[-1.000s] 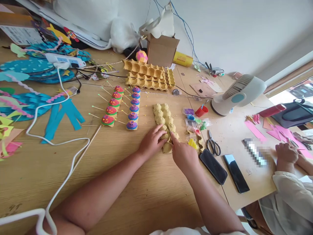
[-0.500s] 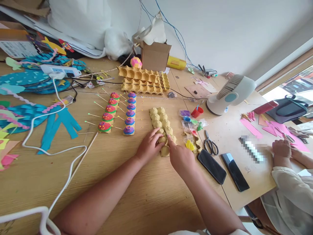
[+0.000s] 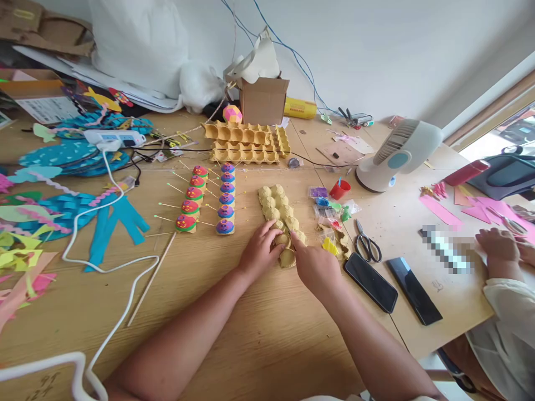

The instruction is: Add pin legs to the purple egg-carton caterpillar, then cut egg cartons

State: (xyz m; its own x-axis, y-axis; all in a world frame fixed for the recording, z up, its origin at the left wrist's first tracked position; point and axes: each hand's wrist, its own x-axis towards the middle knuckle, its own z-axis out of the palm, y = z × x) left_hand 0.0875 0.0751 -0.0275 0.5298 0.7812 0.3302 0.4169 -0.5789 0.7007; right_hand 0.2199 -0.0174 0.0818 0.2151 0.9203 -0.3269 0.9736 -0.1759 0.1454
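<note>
A yellowish egg carton strip (image 3: 277, 207) lies cups-down on the table, two rows of bumps side by side, its near end turned up. My left hand (image 3: 259, 248) grips the left edge of its near half, fingers curled over the bumps. My right hand (image 3: 316, 262) is closed at the strip's right side, index finger stretched along the groove between the rows. A thin, dark, blade-like tool shows at that fingertip; the palm hides the rest of it. Left of the strip stand two painted carton caterpillars, one red and green (image 3: 194, 193), one purple and blue (image 3: 226, 197), with stick feelers.
Right of my hands lie scissors (image 3: 368, 241), two phones, a red cup (image 3: 340, 190) and bags of coloured clay. A white fan (image 3: 401, 156) and more egg cartons (image 3: 244, 151) stand behind. A white cable (image 3: 121, 260) crosses the left side. Another person's hands (image 3: 499, 248) rest at right.
The view has shifted slightly, so things at left and right sit a little differently in it. Both hands stay at the carton strip in nearly the same pose.
</note>
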